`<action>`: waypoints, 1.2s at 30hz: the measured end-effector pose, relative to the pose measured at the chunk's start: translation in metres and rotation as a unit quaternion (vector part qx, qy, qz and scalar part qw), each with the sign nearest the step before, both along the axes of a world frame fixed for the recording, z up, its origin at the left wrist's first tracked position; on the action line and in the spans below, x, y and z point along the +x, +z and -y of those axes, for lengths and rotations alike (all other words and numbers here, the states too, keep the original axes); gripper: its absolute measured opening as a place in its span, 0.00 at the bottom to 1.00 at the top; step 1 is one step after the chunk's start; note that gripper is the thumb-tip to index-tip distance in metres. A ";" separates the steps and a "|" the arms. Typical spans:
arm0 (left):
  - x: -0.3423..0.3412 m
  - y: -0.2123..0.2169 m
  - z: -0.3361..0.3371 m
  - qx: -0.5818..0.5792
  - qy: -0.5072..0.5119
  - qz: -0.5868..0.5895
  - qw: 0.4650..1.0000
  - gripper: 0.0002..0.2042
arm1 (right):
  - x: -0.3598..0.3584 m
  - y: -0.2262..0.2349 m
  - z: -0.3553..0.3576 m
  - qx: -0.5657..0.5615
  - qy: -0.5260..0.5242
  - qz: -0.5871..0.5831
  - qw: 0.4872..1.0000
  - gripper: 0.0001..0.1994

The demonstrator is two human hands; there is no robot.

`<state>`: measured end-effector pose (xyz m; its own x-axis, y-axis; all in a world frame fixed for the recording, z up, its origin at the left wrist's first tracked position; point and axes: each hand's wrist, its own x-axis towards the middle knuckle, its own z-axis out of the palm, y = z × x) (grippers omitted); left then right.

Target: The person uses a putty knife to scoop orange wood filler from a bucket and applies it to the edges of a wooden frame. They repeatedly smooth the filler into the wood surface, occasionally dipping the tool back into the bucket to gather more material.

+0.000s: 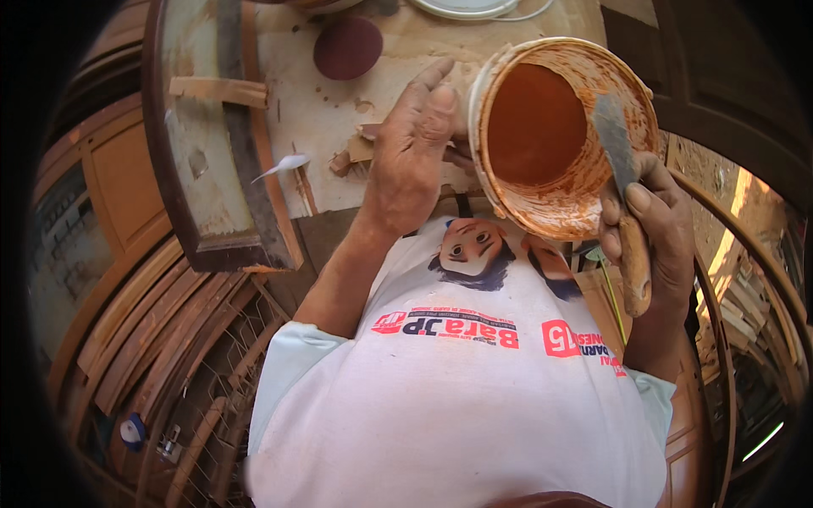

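A round, pale bucket with brown-orange paste in the bottom stands at the upper right. Dried smears coat its inner wall. My right hand is closed on the wooden handle of a putty knife. The knife's smeared metal blade reaches over the bucket's mouth, above the inner wall. Left of the bucket is my left hand, with index finger and thumb stretched out. Its other fingers are partly hidden toward the bucket's outer side; whether they touch it is unclear. Small wood scraps lie just left of that hand.
The stained worktop bears a dark red disc, a white-tipped tool and a dark-edged wooden panel. A white lid lies at the far edge. Curved wood strips are stacked at the left; more timber stands right.
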<state>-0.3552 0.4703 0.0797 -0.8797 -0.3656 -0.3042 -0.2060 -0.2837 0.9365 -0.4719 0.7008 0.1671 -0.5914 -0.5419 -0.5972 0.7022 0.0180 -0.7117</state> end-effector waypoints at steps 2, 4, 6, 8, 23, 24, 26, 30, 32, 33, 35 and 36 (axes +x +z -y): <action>0.016 -0.003 -0.012 -0.101 0.024 -0.008 0.995 0.31 | 0.005 0.001 -0.008 -0.052 -0.010 -0.033 0.998 0.13; 0.034 0.000 -0.025 -0.182 0.056 -0.020 0.981 0.34 | 0.002 -0.007 -0.024 -0.128 0.008 -0.043 0.991 0.14; 0.060 0.002 -0.028 -0.210 0.041 0.008 0.977 0.36 | -0.006 -0.023 -0.034 -0.206 0.032 -0.038 0.977 0.16; 0.085 0.000 -0.024 -0.220 0.022 -0.004 0.975 0.37 | 0.001 -0.022 -0.037 -0.247 0.022 -0.015 0.969 0.17; 0.294 -0.036 0.120 -0.213 0.044 -0.058 0.974 0.27 | 0.222 -0.066 0.054 -0.284 -0.086 0.035 0.954 0.13; 0.311 -0.040 0.140 -0.225 0.072 -0.043 0.971 0.26 | 0.244 -0.072 0.064 -0.269 -0.093 0.034 0.958 0.16; 0.319 -0.042 0.186 -0.291 0.099 -0.009 0.952 0.25 | 0.291 -0.075 0.079 -0.240 -0.121 0.024 0.963 0.21; 0.331 -0.058 0.247 -0.350 0.089 0.018 0.932 0.26 | 0.364 -0.079 0.094 -0.190 -0.208 0.002 0.960 0.20; 0.323 -0.064 0.260 -0.398 0.054 0.022 0.916 0.26 | 0.388 -0.081 0.099 -0.177 -0.221 -0.028 0.959 0.19; 0.315 -0.069 0.264 -0.462 0.022 -0.004 0.887 0.27 | 0.400 -0.084 0.100 -0.170 -0.229 -0.044 0.957 0.19; 0.294 -0.079 0.267 -0.578 -0.040 -0.055 0.813 0.29 | 0.422 -0.088 0.107 -0.192 -0.254 -0.073 0.945 0.18; 0.281 -0.085 0.267 -0.600 -0.062 -0.086 0.793 0.26 | 0.433 -0.091 0.108 -0.188 -0.263 -0.085 0.942 0.18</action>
